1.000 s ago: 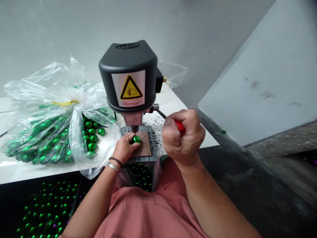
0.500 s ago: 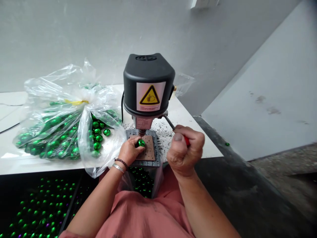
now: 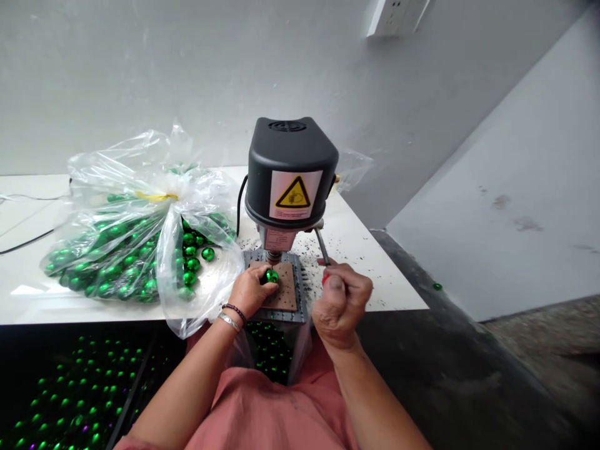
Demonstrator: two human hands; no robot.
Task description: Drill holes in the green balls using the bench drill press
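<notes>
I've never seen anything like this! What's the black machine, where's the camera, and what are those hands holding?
The black machine is a drill press. The camera is worn on the person's head, looking forward and down. The left hand holds a shiny green ball over a brown board, under the drill chuck. The right hand grips the red end of a metal lever at the machine's side. On the white table, a clear plastic bag with a yellow tie holds many more green balls, and dark specks lie scattered around the machine.
</notes>
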